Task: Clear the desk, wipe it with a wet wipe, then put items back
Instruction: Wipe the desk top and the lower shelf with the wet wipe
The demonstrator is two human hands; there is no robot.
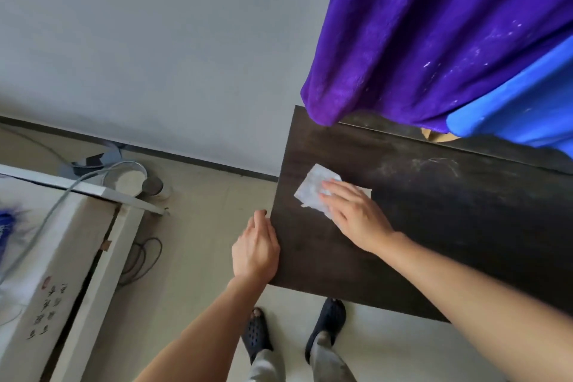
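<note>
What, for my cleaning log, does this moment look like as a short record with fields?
stage: wiping
desk: dark wood-grain top
wet wipe: white, lying flat near the desk's left end
right hand: fingers straight, pressing the wet wipe onto the desk
left hand: rests against the desk's left edge, holding nothing
marks: pale streaks toward the back, right of the wet wipe
above the desk: purple cloth and blue cloth hang over the back edge
</note>
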